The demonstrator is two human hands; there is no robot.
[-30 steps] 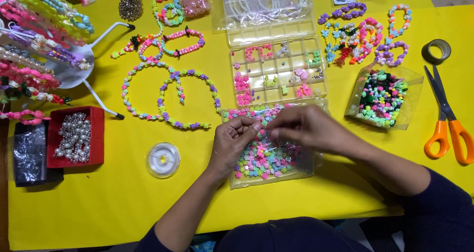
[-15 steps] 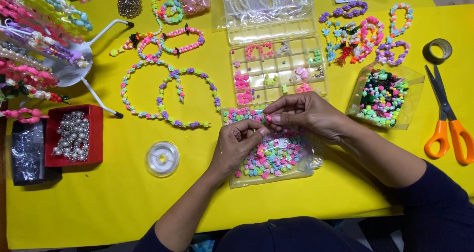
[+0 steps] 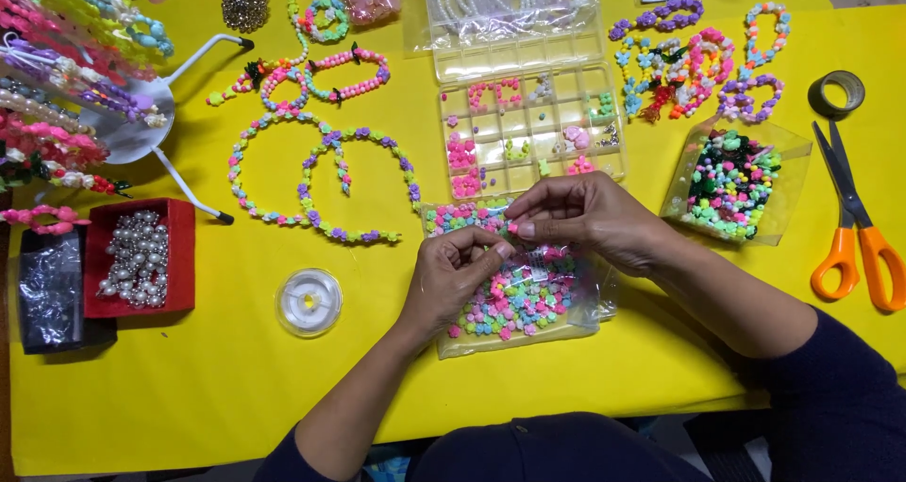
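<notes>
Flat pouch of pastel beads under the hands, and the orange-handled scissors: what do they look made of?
Flat pouch of pastel beads: looks like thin clear plastic film, glossy; beads show through and it wrinkles. Beads look like matte moulded plastic, uncertain. Orange-handled scissors: smooth orange plastic handles, grey blades that look like metal.

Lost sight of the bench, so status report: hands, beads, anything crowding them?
Left hand and right hand pinched together over the clear bag of pastel beads. What each grip holds: too small to tell. Compartment box close behind.
</notes>
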